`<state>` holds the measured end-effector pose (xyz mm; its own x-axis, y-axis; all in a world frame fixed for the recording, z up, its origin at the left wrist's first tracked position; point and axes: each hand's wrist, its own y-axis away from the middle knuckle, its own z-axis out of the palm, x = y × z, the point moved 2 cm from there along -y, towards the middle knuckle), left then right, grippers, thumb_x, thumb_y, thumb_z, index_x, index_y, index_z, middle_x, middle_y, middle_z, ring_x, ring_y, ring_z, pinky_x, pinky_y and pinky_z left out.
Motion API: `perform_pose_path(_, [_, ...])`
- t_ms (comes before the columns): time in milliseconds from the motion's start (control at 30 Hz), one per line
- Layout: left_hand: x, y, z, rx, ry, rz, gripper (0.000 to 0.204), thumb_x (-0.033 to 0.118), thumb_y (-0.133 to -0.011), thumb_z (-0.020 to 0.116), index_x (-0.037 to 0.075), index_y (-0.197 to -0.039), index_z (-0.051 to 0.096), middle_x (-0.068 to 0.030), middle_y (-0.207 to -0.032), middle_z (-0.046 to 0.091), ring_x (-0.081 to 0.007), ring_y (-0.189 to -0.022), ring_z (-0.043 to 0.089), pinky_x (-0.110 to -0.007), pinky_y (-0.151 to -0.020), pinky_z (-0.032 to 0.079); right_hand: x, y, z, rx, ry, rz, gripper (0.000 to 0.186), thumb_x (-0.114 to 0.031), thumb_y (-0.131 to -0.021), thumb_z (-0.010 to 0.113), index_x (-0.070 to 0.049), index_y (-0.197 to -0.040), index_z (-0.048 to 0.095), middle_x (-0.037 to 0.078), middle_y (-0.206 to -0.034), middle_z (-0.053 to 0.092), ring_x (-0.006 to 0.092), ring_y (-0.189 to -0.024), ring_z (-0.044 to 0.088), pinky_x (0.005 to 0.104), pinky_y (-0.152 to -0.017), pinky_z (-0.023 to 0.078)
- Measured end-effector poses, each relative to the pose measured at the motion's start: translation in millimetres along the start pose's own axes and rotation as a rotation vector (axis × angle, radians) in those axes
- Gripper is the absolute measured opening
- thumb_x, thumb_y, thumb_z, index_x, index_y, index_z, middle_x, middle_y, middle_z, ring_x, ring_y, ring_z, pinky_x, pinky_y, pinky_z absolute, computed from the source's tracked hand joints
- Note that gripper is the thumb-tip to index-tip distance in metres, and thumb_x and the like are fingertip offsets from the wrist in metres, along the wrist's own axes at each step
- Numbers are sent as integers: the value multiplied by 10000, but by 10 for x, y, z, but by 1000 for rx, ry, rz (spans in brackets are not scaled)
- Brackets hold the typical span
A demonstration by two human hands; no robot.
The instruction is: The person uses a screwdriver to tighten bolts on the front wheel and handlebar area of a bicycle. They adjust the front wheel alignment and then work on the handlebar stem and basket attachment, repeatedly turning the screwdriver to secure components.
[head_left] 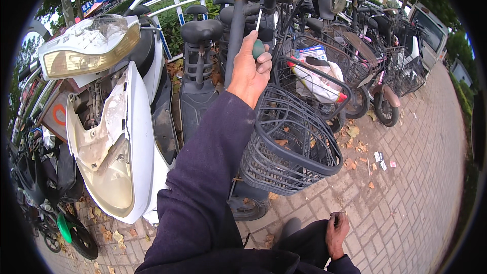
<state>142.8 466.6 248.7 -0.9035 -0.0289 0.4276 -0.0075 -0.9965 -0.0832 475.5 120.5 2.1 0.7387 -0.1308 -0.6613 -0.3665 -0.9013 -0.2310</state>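
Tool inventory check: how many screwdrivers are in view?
1: the green-handled screwdriver, upper centre, in the left grip; any others could be hidden among the parked scooters.

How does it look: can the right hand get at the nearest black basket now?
Probably yes: the right hand is low, nothing visible in its grip, and no obstacle shows between it and the nearest black basket. The left hand, up on the green-handled tool, seems out of the way.

A white electric scooter [137, 142] with a yellowed headlight [91, 62] stands leftward, near a white railing [179, 11]. Rightward, a dark wire basket [349, 97] holds a white-and-red plastic bag [320, 82]; beyond, a white van [435, 38]. Dry leaves [353, 132] litter the brick pavement [421, 172].
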Motion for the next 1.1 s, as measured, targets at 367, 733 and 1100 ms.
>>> perform_pose_path(367, [122,-22,-20,91,-95,-343,633,636,-1017,375,26,-997,543,-55,-757,515,-101,-466,351,-251,-402,236,-11,15,46,-7,-51,23,89,-85,-895,599,-5,-866,625,176,-829,613,357,-806,604,429,-732,470])
perform_pose_path(733, [-8,99,51,-16,-235,105,368,318,-907,781,69,-922,510,-55,-795,483,-112,-625,449,-207,-443,299,-23,18,5,-2,-25,8,91,-86,-892,598,-3,-869,626,176,-837,616,366,-827,600,445,-745,467])
perform_pose_path(1100, [181,-2,-20,28,-4,-319,517,525,-1011,471,14,-976,541,-80,-788,530,-103,-465,361,-247,-389,255,-6,21,32,-3,-32,-4,94,-85,-892,597,0,-864,626,174,-824,608,362,-802,594,438,-726,462])
